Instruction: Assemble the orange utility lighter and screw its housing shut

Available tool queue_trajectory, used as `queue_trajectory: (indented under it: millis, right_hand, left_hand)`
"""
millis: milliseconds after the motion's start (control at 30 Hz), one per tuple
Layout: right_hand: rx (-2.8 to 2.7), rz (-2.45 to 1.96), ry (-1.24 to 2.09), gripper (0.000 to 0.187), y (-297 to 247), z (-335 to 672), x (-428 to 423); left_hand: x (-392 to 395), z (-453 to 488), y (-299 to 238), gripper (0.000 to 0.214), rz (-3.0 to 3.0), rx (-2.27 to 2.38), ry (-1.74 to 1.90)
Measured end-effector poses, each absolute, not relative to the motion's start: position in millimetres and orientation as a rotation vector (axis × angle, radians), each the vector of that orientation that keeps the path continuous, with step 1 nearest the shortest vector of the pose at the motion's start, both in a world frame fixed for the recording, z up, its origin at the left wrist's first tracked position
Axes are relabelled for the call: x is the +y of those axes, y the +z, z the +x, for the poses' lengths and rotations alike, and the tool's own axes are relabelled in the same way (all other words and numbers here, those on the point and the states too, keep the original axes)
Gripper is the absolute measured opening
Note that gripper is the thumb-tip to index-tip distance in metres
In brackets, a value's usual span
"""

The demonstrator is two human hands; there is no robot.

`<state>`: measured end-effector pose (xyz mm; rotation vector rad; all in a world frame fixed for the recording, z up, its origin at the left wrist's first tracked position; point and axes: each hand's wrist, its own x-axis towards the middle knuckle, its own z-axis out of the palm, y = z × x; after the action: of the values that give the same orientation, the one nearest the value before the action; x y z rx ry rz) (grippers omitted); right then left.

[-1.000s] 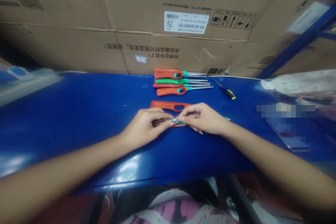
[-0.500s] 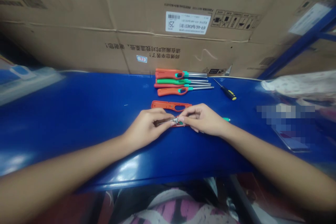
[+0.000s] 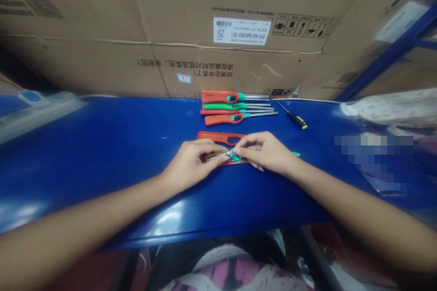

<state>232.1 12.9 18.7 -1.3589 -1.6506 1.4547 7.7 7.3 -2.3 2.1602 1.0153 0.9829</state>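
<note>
My left hand (image 3: 191, 161) and my right hand (image 3: 264, 151) meet over the middle of the blue table (image 3: 102, 154). Both pinch a small lighter insert (image 3: 223, 155), a thin metal piece with a green part at its right end. Beneath it lies an orange shell half, mostly hidden by my fingers. A second orange shell half (image 3: 220, 137) lies flat just behind my hands. A green tip (image 3: 295, 154) shows past my right wrist.
Several finished stick lighters (image 3: 235, 107) with orange, green and red handles lie in a row at the table's back. A black-and-yellow screwdriver (image 3: 294, 117) rests to their right. Large cardboard boxes (image 3: 205, 27) wall off the back. Cloth (image 3: 392, 109) lies at the right.
My hands stayed in place. The fingers of my right hand shifted slightly, and the green part of the insert shows a little more.
</note>
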Motion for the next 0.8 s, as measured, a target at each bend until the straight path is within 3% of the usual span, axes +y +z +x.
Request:
queue_trajectory:
  millis: [333, 667, 800]
  right_hand:
    - [-1.601, -1.319, 1.441, 0.028, 14, 227, 11]
    - [-1.698, -1.338, 1.407, 0.039, 19, 228, 9]
    - [-1.925, -1.294, 1.039, 0.034, 22, 236, 13]
  left_hand:
    - [7, 9, -6, 0.013, 2.118, 1.02, 0.981]
    - [8, 9, 5, 0.014, 2.149, 1.065, 0.945]
    - [9, 0, 21, 0.021, 2.248, 1.077, 0.802]
